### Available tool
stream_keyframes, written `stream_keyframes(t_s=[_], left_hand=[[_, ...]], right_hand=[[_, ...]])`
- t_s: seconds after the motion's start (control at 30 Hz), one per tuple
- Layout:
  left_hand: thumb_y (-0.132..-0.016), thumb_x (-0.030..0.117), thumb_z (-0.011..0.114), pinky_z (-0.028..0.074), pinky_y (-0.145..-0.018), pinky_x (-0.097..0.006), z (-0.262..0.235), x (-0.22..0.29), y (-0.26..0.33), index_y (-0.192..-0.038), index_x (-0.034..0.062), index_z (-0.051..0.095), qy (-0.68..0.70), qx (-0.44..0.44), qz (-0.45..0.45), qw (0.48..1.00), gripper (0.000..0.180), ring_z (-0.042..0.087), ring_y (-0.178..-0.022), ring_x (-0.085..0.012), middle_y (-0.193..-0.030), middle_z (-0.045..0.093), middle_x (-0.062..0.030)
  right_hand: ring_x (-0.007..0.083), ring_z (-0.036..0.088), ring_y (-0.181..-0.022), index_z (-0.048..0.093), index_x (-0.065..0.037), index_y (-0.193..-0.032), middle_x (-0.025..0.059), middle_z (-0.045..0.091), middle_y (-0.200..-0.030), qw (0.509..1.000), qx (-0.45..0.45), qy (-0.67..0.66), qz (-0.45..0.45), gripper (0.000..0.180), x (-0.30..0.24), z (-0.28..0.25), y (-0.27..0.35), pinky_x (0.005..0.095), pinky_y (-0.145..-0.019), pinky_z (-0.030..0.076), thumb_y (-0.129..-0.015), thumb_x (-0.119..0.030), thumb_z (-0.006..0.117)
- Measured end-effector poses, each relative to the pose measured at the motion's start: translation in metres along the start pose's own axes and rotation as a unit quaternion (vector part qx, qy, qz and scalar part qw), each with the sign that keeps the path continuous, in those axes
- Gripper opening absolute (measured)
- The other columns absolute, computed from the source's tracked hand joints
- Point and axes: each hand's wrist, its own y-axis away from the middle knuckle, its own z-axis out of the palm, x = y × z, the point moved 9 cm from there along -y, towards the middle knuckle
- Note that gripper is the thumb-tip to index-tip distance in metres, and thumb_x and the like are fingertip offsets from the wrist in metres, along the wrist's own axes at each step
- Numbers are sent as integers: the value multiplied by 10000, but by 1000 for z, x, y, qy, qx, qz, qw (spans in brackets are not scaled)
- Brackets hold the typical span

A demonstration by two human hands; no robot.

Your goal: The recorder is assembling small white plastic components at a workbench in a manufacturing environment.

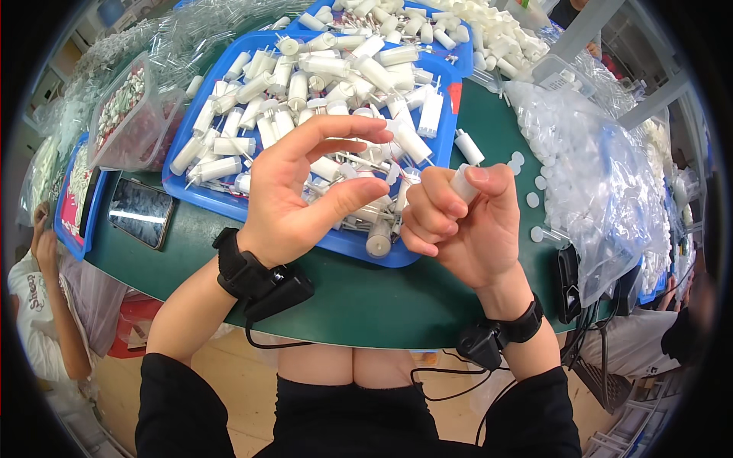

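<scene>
My left hand [294, 179] is raised over the near part of a blue tray [179, 164], its thumb and curved fingers apart with nothing between them. To its right, my right hand [469, 217] is closed, thumb and forefinger pinching a small white cylinder [463, 183]. Most of that cylinder is hidden by the fingers. The tray is heaped with clear tubes filled with white [328, 65], several with thin stems. Just beyond my right hand, a similar white-filled tube [469, 147] rests on the green table [489, 114].
A clear bag of white caps [588, 175] covers the right side, with loose white discs [532, 200] beside it. A phone [141, 214] and a clear bin of small parts [126, 114] stand at the left. Other people sit at both sides. Cables hang from my wrist devices.
</scene>
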Motion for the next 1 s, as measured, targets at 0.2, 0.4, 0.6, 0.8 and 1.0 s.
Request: stream_keyframes(t_s=[0.2, 0.4, 0.6, 0.8, 1.0], left_hand=[[-773, 77, 644, 442, -822, -294, -1, -1, 1, -1077, 9, 566, -23, -7, -2, 1000, 321, 579, -958, -177, -1001, 611, -93], [-787, 92, 627, 443, -806, -289, 0, -1, 2, -1053, 23, 583, -39, -15, -10, 999, 278, 581, -934, -171, -968, 618, -87], [-780, 92, 635, 443, -789, -288, 4, -6, 2, -1029, 19, 588, -43, -36, -25, 998, 263, 576, -936, -166, -980, 619, -81], [-746, 76, 680, 447, -801, -288, 17, -10, 7, -981, 10, 607, 39, -69, -65, 995, 254, 572, -912, -155, -1002, 608, -82], [-764, -1, 630, 459, -796, -278, 21, -20, 12, -960, -16, 621, 162, -73, -196, 964, 197, 574, -888, -151, -995, 589, -102]], right_hand=[[115, 247, -456, 303, -146, -556, -17, 292, -510, 999, 25, -25, 29, 400, 1, 1, 1, 254, -404, 285, -828, -436, 343], [130, 289, -463, 304, -119, -543, 4, 307, -505, 998, 6, -49, 50, 421, 7, -1, 2, 280, -423, 343, -855, -402, 316], [124, 327, -484, 367, -92, -594, 7, 327, -532, 998, -34, -32, 51, 507, 5, 3, 5, 287, -462, 414, -886, -490, 251], [143, 385, -536, 510, 21, -937, 47, 453, -728, 991, -16, 94, 89, 878, 13, 24, 8, 310, -595, 491, -817, -712, 42], [142, 421, -523, 526, 25, -986, 74, 497, -765, 984, 17, 138, 113, 889, 17, 16, 7, 304, -596, 499, -820, -718, 66]])
